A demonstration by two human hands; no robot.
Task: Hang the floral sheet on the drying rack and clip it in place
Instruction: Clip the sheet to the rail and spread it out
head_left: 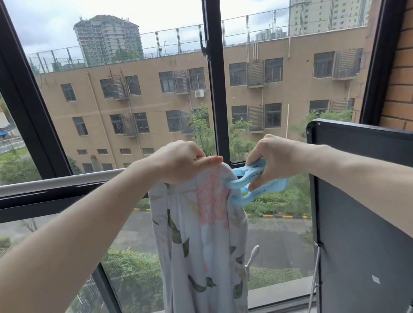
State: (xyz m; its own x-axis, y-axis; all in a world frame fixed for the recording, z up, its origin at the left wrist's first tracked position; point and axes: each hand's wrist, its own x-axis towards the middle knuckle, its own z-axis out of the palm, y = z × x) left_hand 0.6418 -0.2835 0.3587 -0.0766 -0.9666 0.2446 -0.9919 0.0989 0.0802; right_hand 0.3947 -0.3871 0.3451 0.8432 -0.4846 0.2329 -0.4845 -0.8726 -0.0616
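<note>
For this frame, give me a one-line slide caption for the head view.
Left hand pins the floral sheet on the rail while the right hand squeezes a blue clip against it.

Both forearms are bare along their whole visible length, with no sleeve, watch or bracelet on either. The left hand (176,162) and the right hand (272,158) wear no gloves and show no rings. Fingernails are short and unpainted where visible. A tiny dark mole marks the left forearm.

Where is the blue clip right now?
The blue clip is in the middle of the head view, pinched in the right hand, touching the right edge of the floral sheet that the left hand holds up.
</note>
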